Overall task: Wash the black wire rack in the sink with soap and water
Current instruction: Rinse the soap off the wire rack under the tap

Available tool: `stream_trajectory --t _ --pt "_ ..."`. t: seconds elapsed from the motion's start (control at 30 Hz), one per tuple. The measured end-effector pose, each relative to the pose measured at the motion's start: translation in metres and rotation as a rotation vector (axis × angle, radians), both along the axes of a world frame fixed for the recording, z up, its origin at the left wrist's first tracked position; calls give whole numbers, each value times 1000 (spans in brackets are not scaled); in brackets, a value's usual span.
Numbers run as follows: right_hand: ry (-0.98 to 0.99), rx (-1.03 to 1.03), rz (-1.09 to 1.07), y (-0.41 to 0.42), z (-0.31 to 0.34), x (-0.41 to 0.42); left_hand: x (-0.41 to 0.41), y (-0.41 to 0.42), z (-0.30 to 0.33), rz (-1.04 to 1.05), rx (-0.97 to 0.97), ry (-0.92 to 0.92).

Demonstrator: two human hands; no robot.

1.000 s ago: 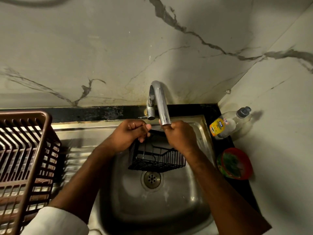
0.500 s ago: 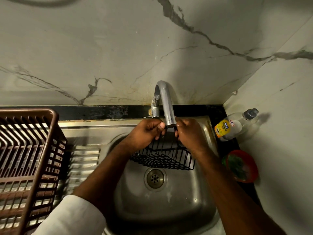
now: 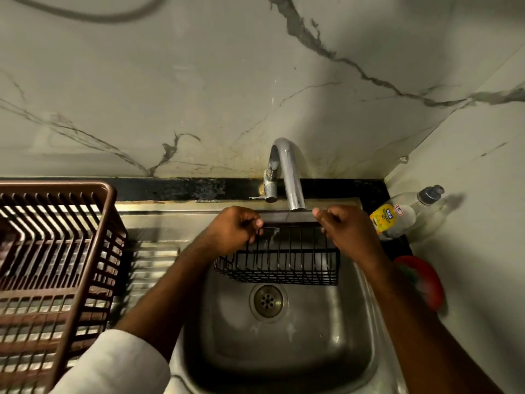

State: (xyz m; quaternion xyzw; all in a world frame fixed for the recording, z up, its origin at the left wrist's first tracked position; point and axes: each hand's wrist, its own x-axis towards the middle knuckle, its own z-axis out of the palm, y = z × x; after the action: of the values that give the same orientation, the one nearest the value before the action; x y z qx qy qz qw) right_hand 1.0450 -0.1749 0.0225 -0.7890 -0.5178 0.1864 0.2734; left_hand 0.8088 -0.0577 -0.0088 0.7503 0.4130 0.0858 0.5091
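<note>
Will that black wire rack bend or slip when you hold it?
Probably stiff: the black wire rack keeps its boxy shape held only by its top edge. Likely light, being mostly gaps. Maybe slippery, since it sits under the tap.

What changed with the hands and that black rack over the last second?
The two hands slid apart along the top edge of the black wire rack: left hand to its left end, right hand to its right end. Both keep their grip. The rack turned square-on beneath the tap. The soap bottle and brown basket stayed put.

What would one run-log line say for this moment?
left hand: grips black wire rack | right hand: grips rack | rack: under faucet, over sink
</note>
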Motion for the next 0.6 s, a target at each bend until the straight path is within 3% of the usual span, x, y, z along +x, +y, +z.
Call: stream_trajectory --t 0.07,0.13,0.23,0.37,0.5,0.6 --pt "-209 -148 120 3 5 -13 9 -6 10 3 93 89" --pt "-215 -196 208 7 3 -32 17 -12 19 -7 218 164" --pt "-180 -133 168 15 -3 -48 25 -16 29 4 276 170" --pt "-173 -158 70 13 -7 -31 7 -5 35 -63 267 170" --pt "-33 -121 -21 2 -19 -9 -18 6 31 -26 21 -75" --pt "77 -133 -35 -2 -24 -10 -11 -4 30 43 3 -122"
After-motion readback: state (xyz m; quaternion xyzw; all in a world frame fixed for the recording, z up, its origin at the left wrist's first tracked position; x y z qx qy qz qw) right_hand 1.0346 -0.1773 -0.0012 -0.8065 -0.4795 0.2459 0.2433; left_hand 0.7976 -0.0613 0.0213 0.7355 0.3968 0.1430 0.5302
